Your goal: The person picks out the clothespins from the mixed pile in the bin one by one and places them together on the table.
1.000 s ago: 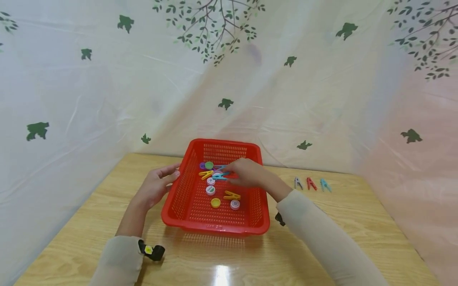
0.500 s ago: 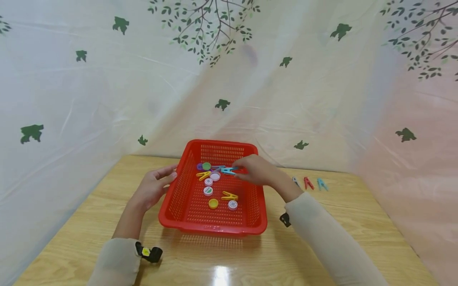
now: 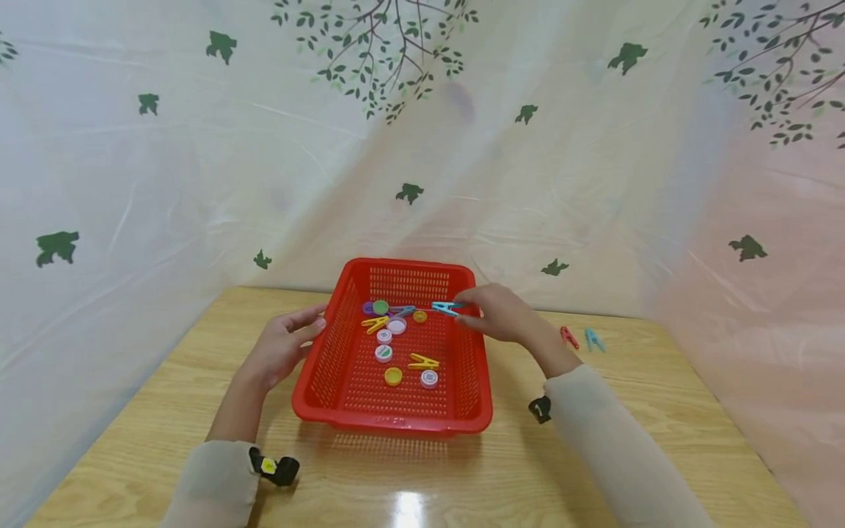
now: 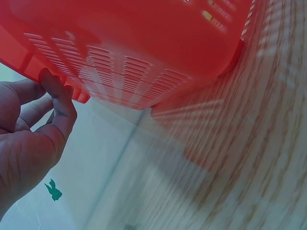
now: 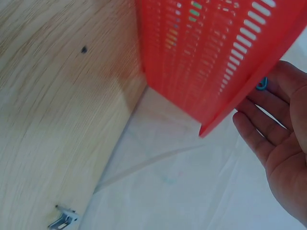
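In the head view, a red plastic basket stands on the wooden table. My left hand grips its left rim; the left wrist view shows those fingers curled at the rim. A blue clothespin is pinched between the thumb and fingers of my right hand, over the basket's right side near the rim. Only a bit of that clothespin shows in the right wrist view. Inside the basket lie yellow clothespins, a greyish-blue clothespin and several bottle caps.
A red clothespin and a light blue clothespin lie on the table to the right. A grey clothespin shows in the right wrist view. A pale curtain with leaf patterns hangs behind the table.
My right hand has moved right with the blue clothespin, from the basket's middle to its right side. A yellow cap is uncovered there. The left hand keeps its hold.
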{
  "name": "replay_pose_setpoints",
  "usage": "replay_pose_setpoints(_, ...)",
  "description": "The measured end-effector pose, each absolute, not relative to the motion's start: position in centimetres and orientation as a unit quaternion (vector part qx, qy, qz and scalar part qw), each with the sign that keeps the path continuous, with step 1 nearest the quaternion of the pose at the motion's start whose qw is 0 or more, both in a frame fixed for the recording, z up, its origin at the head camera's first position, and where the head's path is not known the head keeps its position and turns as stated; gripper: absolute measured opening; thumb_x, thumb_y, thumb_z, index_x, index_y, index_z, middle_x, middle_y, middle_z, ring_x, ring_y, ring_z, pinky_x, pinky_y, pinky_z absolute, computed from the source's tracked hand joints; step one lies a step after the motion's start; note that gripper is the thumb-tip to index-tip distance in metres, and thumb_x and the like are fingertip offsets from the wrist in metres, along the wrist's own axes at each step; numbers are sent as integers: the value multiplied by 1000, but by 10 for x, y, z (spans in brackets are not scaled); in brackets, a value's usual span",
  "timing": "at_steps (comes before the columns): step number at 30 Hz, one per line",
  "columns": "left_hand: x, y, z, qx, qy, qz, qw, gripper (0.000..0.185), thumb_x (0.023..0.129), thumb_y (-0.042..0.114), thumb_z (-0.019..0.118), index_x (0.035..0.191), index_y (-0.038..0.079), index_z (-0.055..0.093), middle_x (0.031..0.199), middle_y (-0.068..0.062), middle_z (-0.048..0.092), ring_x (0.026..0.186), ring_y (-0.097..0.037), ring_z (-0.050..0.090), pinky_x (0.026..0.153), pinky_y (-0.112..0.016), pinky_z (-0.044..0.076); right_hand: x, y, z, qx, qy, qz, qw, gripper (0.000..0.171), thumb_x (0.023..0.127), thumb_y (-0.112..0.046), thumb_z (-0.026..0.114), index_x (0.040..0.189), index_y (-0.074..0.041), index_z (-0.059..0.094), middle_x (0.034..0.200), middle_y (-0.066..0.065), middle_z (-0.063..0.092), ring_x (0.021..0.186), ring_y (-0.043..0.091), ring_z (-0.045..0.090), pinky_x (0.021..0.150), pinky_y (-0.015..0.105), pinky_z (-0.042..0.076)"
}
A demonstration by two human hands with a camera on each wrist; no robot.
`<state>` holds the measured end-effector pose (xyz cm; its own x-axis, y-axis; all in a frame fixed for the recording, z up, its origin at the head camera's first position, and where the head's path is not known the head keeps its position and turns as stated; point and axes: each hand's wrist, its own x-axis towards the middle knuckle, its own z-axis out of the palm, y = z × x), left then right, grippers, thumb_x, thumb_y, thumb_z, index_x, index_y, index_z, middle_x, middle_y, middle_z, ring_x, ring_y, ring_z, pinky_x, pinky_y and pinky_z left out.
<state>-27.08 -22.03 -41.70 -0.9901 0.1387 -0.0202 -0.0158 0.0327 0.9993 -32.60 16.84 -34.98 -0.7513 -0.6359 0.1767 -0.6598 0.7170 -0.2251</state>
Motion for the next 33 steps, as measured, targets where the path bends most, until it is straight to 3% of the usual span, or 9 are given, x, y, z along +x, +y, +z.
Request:
replay_pose_setpoints(8, -271, -221, -418, 47, 713, 697, 55, 51, 104, 24, 61, 152, 12, 50, 149, -17, 52, 123, -29, 60, 94, -36, 58, -324, 193, -348, 328, -925, 171, 87, 29, 94, -24, 77, 118, -7, 74, 105, 3, 75, 95, 23, 70, 86, 45, 59)
replay_pose_setpoints(14, -271, -220, -418, 48, 714, 697, 56, 52, 104, 25, 62, 152, 12, 50, 149, -17, 52, 124, -30, 60, 94, -36, 58, -323, 212, -349, 322, -923, 179, 107, 27, 96, -24, 75, 118, -9, 75, 102, 2, 75, 95, 24, 70, 89, 51, 58)
replay_pose_setpoints(25, -273, -221, -420, 43, 712, 699, 52, 53, 104, 24, 62, 152, 8, 49, 148, -18, 52, 115, -21, 64, 93, -35, 58, -321, 246, -363, 271, -938, 173, 126, 26, 96, -23, 73, 116, -6, 74, 107, 10, 77, 96, 29, 73, 86, 53, 58)
replay_pose_setpoints(33, -273, -220, -418, 39, 712, 699, 56, 52, 104, 24, 62, 152, 10, 49, 148, -17, 52, 119, -24, 63, 93, -35, 58, -319, 266, -378, 221, -953, 169, 121, 20, 97, -21, 72, 107, -4, 75, 97, 12, 77, 90, 34, 72, 81, 55, 58)
